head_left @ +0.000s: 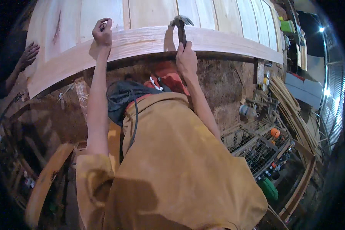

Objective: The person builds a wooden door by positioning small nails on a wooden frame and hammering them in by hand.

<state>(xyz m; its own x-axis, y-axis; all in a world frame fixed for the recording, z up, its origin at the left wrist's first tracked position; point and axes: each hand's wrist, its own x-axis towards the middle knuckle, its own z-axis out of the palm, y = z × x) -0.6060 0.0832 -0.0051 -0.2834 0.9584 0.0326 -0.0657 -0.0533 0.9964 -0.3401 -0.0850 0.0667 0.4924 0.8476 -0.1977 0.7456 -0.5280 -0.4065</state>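
My right hand (186, 58) is wrapped round the handle of a claw hammer (182, 30), whose metal head is raised over the near edge of a wooden door panel (153, 42). The panel is pale wood with a long rail along its near side and several upright boards beyond. My left hand (102, 32) rests at that rail, to the left of the hammer. Its fingers are curled closed, and whatever they may hold is too small to make out.
At the far left another person's hand (28, 55) is beside the panel. A wire mesh rack (253, 142) with tools and a clear plastic jug (248, 111) are below right. Long wood strips (291, 103) lean at the right. A curved wooden piece (48, 184) lies lower left.
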